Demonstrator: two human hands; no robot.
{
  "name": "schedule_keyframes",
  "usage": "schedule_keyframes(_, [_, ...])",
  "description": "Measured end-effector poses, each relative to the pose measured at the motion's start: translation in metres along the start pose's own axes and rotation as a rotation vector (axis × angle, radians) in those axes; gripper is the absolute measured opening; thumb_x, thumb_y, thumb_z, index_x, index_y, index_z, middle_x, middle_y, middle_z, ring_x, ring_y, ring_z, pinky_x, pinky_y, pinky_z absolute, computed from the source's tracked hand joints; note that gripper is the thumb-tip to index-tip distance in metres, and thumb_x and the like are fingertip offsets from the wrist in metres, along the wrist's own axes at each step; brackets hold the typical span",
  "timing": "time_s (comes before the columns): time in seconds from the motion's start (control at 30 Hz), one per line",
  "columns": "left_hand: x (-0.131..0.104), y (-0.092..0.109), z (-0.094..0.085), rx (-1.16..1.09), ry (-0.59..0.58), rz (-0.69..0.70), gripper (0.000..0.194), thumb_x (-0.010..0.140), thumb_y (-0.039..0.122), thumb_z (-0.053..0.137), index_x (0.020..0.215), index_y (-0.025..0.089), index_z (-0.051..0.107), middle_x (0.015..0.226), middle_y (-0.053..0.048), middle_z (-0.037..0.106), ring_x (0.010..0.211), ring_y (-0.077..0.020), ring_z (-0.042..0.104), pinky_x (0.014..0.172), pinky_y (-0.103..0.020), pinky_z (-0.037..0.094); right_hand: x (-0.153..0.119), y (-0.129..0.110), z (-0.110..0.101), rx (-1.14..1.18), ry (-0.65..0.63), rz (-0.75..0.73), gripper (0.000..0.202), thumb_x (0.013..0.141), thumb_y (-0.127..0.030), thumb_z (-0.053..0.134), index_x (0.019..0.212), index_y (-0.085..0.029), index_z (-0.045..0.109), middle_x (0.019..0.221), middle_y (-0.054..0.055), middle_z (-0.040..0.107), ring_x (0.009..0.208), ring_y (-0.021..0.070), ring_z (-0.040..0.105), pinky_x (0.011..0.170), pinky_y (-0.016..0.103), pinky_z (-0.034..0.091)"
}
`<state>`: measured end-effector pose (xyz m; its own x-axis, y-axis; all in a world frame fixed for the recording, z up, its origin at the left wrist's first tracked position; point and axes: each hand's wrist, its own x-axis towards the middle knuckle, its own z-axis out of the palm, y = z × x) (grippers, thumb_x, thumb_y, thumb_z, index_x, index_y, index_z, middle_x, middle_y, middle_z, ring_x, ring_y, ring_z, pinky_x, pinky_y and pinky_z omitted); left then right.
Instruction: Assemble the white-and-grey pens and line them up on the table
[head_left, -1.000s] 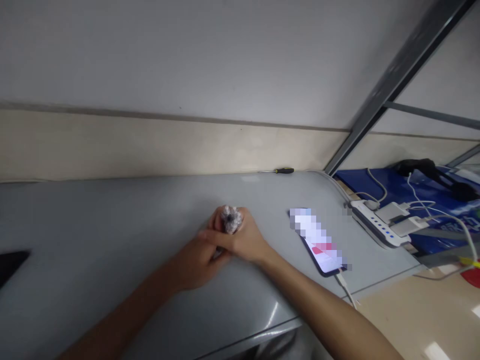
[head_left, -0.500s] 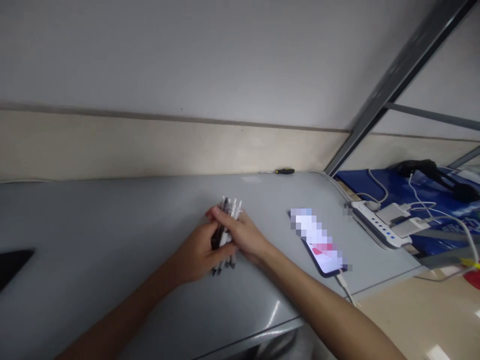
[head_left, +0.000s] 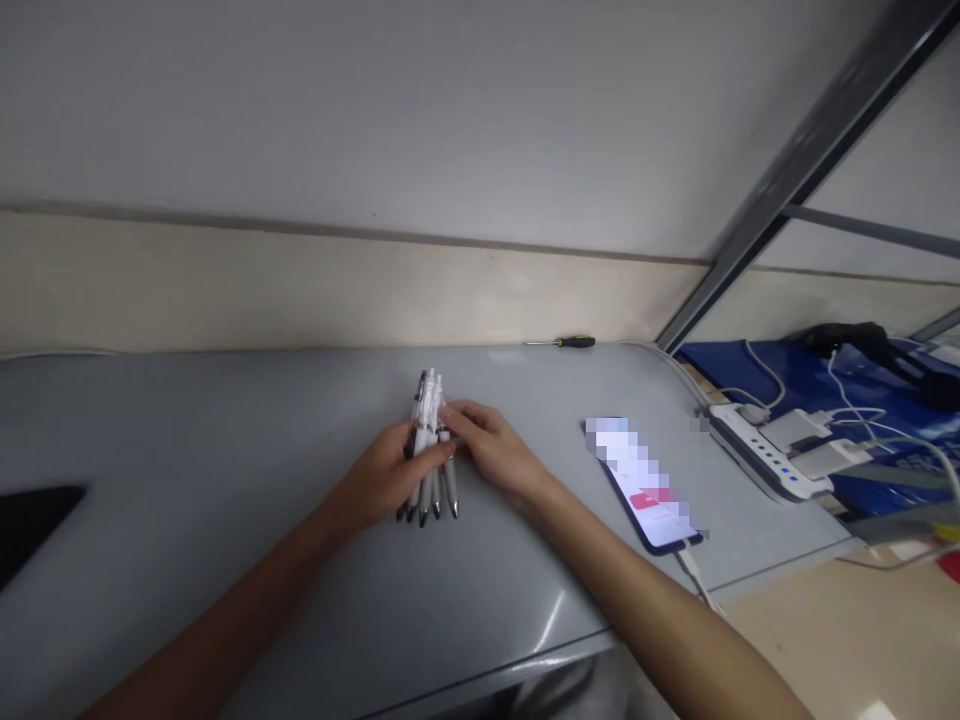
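My left hand (head_left: 382,475) is closed around a bundle of pens (head_left: 424,480), with its thumb lying across the front of them. The several pens have white and grey barrels and a few darker parts; their tips point toward me and fan slightly apart. From the other side, my right hand (head_left: 491,445) has its thumb and fingers closed at the rightmost pen (head_left: 450,485), near its upper part. The fingers of both hands behind the bundle are partly hidden. Both hands are just above the grey tabletop (head_left: 247,430).
To the right lies a phone (head_left: 645,490) with a lit screen and a charging cable (head_left: 697,575). Beyond it is a power strip (head_left: 765,455) with plugged-in chargers. A screwdriver (head_left: 576,342) rests by the wall. A dark object (head_left: 34,525) is at the left edge.
My right hand has drawn back to the right from its wrap over the pens to their right side. The pens have shifted slightly left and fanned apart, still in my left hand.
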<state>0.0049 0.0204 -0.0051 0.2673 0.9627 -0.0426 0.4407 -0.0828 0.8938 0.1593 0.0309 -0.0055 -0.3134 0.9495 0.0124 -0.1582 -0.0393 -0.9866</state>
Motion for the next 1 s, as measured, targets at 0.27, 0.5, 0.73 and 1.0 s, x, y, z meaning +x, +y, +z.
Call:
schedule_keyframes(0.27, [-0.002,0.002,-0.009,0.129,0.009,-0.006,0.034,0.083,0.051,0.056,0.083,0.017,0.062,0.076,-0.002,0.067,0.074,-0.0206,0.063,0.066,-0.029,0.047,0.002,0.005,-0.006,0.091,0.134,0.106,0.03,0.076,-0.045,0.066,0.076,-0.019,0.051,0.065,-0.002,0.059,0.057,0.0117,0.055,0.052,0.024,0.044])
schedule_keyframes(0.5, [-0.006,0.004,-0.008,0.594,0.141,-0.06,0.016,0.083,0.035,0.053,0.08,0.019,0.054,0.075,-0.003,0.065,0.07,-0.0213,0.061,0.063,-0.03,0.04,0.002,0.004,-0.011,0.012,0.189,0.136,0.032,0.075,-0.047,0.066,0.081,-0.021,0.05,0.062,-0.004,0.057,0.048,0.01,0.049,0.041,0.021,0.038])
schedule_keyframes(0.73, [-0.01,0.008,-0.006,0.626,0.099,-0.058,0.027,0.09,0.042,0.046,0.075,0.021,0.053,0.065,-0.003,0.063,0.062,-0.0201,0.061,0.058,-0.028,0.035,0.002,0.013,-0.008,-0.3,0.144,0.125,0.024,0.08,-0.04,0.062,0.078,-0.018,0.057,0.058,-0.004,0.056,0.044,0.0082,0.044,0.041,0.02,0.032])
schedule_keyframes(1.0, [-0.007,0.002,-0.015,0.646,0.151,-0.072,0.025,0.091,0.038,0.047,0.104,0.018,0.052,0.06,0.0,0.061,0.06,-0.0207,0.062,0.058,-0.028,0.036,0.002,0.014,-0.009,-0.409,0.119,0.094,0.02,0.081,-0.036,0.062,0.077,-0.017,0.06,0.061,-0.002,0.059,0.048,0.009,0.047,0.045,0.021,0.033])
